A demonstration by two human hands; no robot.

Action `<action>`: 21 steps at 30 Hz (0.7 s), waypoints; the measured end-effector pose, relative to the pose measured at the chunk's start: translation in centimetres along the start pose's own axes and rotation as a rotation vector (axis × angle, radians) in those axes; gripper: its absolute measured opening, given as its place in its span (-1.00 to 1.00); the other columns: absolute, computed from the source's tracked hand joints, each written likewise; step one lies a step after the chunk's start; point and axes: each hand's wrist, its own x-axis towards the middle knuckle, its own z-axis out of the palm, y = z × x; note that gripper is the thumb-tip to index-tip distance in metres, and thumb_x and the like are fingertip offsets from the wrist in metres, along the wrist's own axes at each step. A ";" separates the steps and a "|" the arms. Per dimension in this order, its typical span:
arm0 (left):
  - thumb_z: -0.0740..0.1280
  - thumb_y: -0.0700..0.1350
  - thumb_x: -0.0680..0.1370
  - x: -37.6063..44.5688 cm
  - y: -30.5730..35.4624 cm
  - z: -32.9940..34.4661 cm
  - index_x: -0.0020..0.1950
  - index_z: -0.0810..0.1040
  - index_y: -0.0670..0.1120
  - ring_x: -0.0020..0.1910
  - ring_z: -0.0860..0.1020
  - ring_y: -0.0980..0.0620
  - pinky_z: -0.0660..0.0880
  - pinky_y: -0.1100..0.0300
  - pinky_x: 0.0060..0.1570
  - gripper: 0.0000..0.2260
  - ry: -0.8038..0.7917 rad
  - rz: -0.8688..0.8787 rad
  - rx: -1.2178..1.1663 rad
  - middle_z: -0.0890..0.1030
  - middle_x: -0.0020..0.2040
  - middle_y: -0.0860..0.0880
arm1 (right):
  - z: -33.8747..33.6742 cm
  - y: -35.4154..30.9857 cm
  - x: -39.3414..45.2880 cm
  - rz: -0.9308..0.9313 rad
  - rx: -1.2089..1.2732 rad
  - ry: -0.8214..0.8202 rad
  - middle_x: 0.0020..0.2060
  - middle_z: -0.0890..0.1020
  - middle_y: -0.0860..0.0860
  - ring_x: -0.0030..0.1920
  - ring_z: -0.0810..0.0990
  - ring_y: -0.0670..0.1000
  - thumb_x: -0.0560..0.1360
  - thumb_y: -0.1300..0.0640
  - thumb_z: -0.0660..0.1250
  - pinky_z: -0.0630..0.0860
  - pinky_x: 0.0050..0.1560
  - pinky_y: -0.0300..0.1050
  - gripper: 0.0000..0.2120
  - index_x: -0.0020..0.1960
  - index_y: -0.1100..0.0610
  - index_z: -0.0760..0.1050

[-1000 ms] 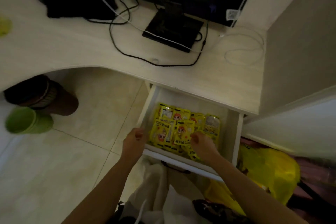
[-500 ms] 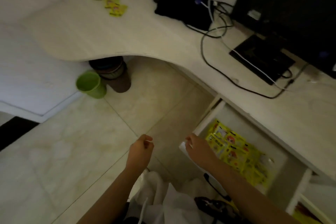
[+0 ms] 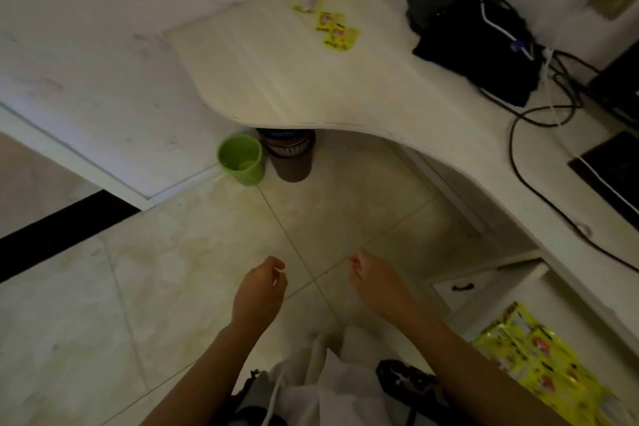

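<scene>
My left hand [image 3: 259, 290] and my right hand [image 3: 377, 284] hover side by side over the tiled floor, fingers loosely curled. A small pale glint shows at the left fingertips, and no object is plainly held in either hand. An open drawer [image 3: 460, 294] with a black handle sticks out at the lower right, to the right of my right hand. It holds several yellow snack packets [image 3: 539, 367]. A few more yellow packets [image 3: 333, 22] lie on the far end of the curved white desk [image 3: 311, 79].
A green cup-shaped bin [image 3: 240, 159] and a brown bin [image 3: 292, 156] stand on the floor under the desk edge. On the desk are a black bag [image 3: 477, 41], black cables [image 3: 539, 135] and a monitor base [image 3: 608, 176]. White cloth [image 3: 332, 384] lies below my arms.
Both hands have come away from the drawer and moved left over the floor. The view has swung left, bringing the desk's far end and its packets into sight.
</scene>
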 end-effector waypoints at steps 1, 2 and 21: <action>0.18 -0.15 0.61 0.8 -0.2 -0.6 0.20 0.50 -0.10 -0.22 0.50 0.03 0.38 0.26 -0.27 -0.79 0.007 -0.003 0.001 0.54 -0.13 -0.01 | -0.2 -0.7 0.9 -0.008 -0.008 -0.003 0.13 0.58 0.05 0.11 0.54 0.00 0.58 0.11 0.13 0.48 0.08 -0.15 -0.71 0.27 0.13 0.42; 0.19 -0.14 0.60 1.8 -0.3 -1.1 0.20 0.50 -0.09 -0.21 0.50 0.03 0.40 0.23 -0.24 -0.79 0.014 -0.006 0.002 0.55 -0.11 -0.01 | -0.5 -1.4 1.8 -0.015 -0.014 -0.003 0.13 0.58 0.05 0.11 0.55 0.01 0.58 0.12 0.13 0.48 0.08 -0.14 -0.71 0.26 0.13 0.42; 0.24 -0.11 0.58 26.3 9.2 -8.5 0.07 0.57 -0.07 -0.06 0.57 0.02 0.54 0.12 -0.01 -0.85 0.090 0.003 -0.049 0.62 -0.04 -0.03 | -14.9 -9.5 27.1 -0.139 -0.053 0.084 0.08 0.61 0.12 0.07 0.58 0.08 0.59 0.12 0.17 0.51 0.05 -0.10 -0.75 0.21 0.18 0.46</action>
